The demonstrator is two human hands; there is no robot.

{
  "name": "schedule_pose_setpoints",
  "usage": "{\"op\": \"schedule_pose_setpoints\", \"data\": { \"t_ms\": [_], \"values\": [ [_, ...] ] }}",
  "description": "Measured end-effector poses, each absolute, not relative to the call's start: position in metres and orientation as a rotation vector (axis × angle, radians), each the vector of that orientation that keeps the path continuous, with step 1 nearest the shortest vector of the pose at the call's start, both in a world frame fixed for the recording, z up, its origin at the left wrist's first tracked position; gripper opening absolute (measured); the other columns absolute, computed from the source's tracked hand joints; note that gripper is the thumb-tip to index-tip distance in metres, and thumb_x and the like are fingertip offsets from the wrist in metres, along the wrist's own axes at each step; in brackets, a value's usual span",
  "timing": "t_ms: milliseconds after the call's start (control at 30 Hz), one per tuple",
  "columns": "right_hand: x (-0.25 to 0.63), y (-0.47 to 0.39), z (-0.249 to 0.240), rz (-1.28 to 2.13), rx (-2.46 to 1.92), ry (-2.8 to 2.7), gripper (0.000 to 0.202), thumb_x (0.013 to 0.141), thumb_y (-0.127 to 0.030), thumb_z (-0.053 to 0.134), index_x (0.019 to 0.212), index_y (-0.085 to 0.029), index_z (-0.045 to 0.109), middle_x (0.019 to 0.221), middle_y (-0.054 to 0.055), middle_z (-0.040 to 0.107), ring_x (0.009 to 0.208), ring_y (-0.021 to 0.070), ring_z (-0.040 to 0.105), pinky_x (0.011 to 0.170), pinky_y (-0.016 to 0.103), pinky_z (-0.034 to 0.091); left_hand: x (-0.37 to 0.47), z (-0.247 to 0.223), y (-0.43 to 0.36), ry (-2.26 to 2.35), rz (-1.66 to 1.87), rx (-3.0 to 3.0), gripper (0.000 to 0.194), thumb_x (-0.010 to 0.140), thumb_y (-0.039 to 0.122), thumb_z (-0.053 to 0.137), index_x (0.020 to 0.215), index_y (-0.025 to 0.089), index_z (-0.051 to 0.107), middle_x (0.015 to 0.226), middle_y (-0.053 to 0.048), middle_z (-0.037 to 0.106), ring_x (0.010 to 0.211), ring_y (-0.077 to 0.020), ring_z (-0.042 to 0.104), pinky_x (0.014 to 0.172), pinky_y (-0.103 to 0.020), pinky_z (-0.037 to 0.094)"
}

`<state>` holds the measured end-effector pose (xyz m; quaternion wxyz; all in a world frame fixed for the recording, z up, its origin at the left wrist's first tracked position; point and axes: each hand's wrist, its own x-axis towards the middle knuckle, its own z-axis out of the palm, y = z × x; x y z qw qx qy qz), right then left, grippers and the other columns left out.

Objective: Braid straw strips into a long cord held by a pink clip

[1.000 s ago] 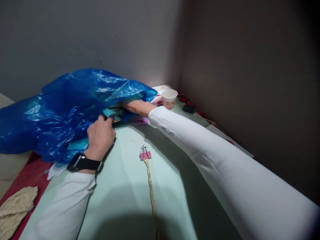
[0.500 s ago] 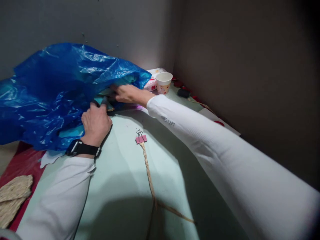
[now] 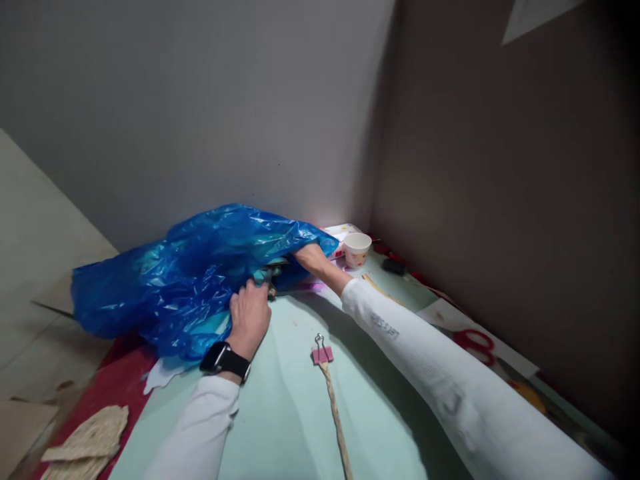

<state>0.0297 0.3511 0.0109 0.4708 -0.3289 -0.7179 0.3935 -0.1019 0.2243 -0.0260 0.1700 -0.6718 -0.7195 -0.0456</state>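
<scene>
A crumpled blue plastic bag [image 3: 200,267] lies across the far left of the pale green table covering [image 3: 280,413]. At the bag's mouth, my left hand [image 3: 250,313] has its fingers closed on the bag's edge. The fingers of my right hand [image 3: 313,259] are hidden inside the bag's opening, so what they hold cannot be seen. Nearer to me, a pink binder clip [image 3: 323,355] grips the top of a braided straw strand [image 3: 336,417], which runs down out of view.
Behind my right wrist stand a paper cup [image 3: 357,250] and a red-and-white packet [image 3: 345,231]. Red scissors [image 3: 475,345] lie on the right beside my forearm. Woven straw pieces [image 3: 93,440] rest on a red surface [image 3: 117,380] at the lower left. Walls meet behind the table.
The view has tilted up and shifted left, so the scene sits lower and further right. My right hand has gone deeper into the bag. The scissors have come into view.
</scene>
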Motion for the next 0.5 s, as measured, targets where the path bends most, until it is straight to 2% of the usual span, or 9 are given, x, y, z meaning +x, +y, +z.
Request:
{"op": "schedule_pose_setpoints", "data": {
  "t_ms": [167, 333, 500],
  "values": [
    [0.04, 0.334, 0.001, 1.19, -0.957, -1.738, 0.032, 0.091, -0.033, 0.055, 0.117, -0.014, 0.056, 0.116, 0.008, 0.059, 0.097, 0.0208, 0.06, 0.081, 0.04, 0.052, -0.104, -0.028, 0.223, -2.062, -0.192, -1.928, 0.049, 0.085, 0.005, 0.036, 0.125, 0.023, 0.058, 0.098, -0.013, 0.059, 0.088, -0.0257, 0.062, 0.075, -0.036, 0.044],
    [0.045, 0.323, 0.0, 1.378, -1.018, -1.736, 0.032, 0.092, -0.032, 0.055, 0.119, -0.015, 0.055, 0.116, 0.009, 0.058, 0.097, 0.0201, 0.06, 0.081, 0.04, 0.052, -0.106, -0.026, 0.22, -2.098, -0.358, -1.915, 0.038, 0.088, 0.011, 0.037, 0.113, 0.018, 0.064, 0.098, -0.014, 0.06, 0.093, -0.0259, 0.061, 0.08, -0.036, 0.043],
    [0.034, 0.328, 0.01, 1.421, -1.015, -1.739, 0.032, 0.092, -0.033, 0.054, 0.119, -0.015, 0.055, 0.116, 0.009, 0.058, 0.097, 0.0198, 0.06, 0.081, 0.04, 0.052, -0.103, -0.024, 0.215, -2.096, -0.58, -1.945, 0.041, 0.086, 0.008, 0.04, 0.12, 0.017, 0.06, 0.106, -0.014, 0.063, 0.101, -0.0259, 0.057, 0.092, -0.037, 0.038]
  ]
}}
